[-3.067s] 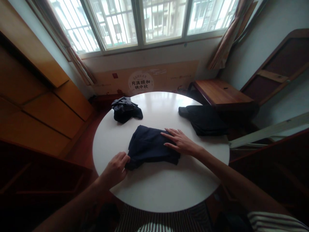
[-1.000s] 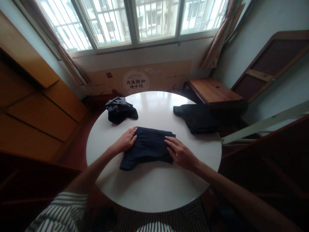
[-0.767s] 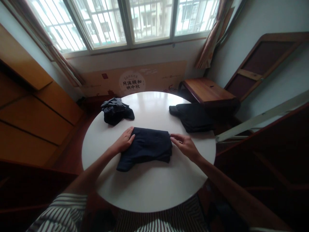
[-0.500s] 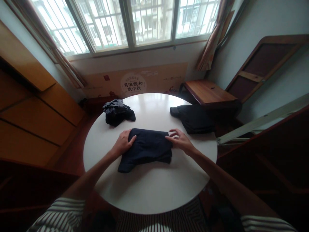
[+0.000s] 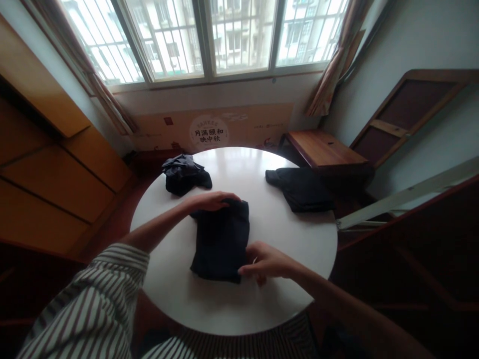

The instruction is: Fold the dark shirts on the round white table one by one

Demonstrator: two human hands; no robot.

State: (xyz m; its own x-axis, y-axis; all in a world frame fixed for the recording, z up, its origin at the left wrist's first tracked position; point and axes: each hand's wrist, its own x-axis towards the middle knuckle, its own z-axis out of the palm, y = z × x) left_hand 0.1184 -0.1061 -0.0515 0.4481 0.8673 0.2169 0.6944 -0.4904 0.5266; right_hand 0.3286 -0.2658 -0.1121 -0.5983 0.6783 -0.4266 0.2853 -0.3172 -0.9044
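Observation:
A folded dark navy garment [image 5: 221, 239] lies lengthwise on the round white table [image 5: 284, 234], its long side running away from me. My left hand [image 5: 211, 200] reaches across and grips the garment's far edge, fingers curled over it. My right hand [image 5: 264, 263] pinches the near right corner of the same garment. A striped sleeve covers my left upper arm at the lower left.
A crumpled dark garment [image 5: 184, 173] sits at the table's far left. Another dark folded garment [image 5: 299, 188] lies at the far right edge. A wooden bench [image 5: 325, 148] stands beyond the table on the right, and wooden cabinets [image 5: 56, 164] line the left wall.
The garment has been turned about a quarter turn, from lying crosswise to lying lengthwise. My left hand moved to its far edge and my right hand came down to its near corner.

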